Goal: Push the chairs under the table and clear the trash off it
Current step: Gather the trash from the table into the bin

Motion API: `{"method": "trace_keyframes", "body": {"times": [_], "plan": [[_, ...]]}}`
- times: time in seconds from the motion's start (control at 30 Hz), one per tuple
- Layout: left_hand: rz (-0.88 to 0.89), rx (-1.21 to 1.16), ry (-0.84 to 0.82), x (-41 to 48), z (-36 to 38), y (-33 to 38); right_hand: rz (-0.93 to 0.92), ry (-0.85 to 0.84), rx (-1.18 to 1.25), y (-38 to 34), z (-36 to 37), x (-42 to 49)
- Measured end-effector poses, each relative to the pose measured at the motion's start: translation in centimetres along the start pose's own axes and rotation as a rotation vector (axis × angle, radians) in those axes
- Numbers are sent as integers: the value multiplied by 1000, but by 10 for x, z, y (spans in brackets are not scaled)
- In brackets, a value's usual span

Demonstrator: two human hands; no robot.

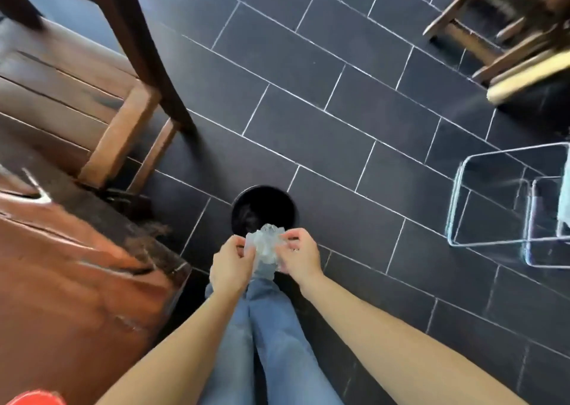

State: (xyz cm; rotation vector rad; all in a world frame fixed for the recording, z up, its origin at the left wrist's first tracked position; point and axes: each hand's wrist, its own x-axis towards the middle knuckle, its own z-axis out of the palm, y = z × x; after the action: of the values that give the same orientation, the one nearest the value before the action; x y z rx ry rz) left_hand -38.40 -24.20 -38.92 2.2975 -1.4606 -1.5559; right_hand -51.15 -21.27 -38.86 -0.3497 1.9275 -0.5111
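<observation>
Both my hands hold a crumpled wad of clear plastic trash (266,247) between them. My left hand (231,264) pinches its left side and my right hand (299,258) pinches its right side. The wad hangs just above the near rim of a round black bin (263,209) that stands on the dark tiled floor. The reddish wooden table (71,269) fills the lower left, its corner close to my left arm. A wooden chair (123,127) stands at the upper left beside the table.
A second wooden chair (505,34) stands at the upper right. A clear acrylic stool or rack (505,195) sits on the floor at the right edge. A red object (34,398) shows at the bottom left corner. My legs in blue jeans (271,343) stand below the bin.
</observation>
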Motion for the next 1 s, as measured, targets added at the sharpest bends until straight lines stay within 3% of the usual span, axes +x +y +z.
{"method": "trace_keyframes", "body": {"times": [0.17, 0.5, 0.7, 0.83, 1.0], "plan": [[-18, 87, -184, 97, 60, -36, 312, -180, 93, 30, 37, 83], [-148, -60, -422, 196, 135, -35, 365, -202, 110, 56, 66, 201], [-117, -122, -371, 174, 115, -18, 377, -110, 134, 38, 52, 183], [4, -53, -234, 126, 71, -1, 267, -100, 123, 19, 32, 127], [345, 92, -190, 27, -2, 45, -96, -123, 9, -29, -6, 29]]}}
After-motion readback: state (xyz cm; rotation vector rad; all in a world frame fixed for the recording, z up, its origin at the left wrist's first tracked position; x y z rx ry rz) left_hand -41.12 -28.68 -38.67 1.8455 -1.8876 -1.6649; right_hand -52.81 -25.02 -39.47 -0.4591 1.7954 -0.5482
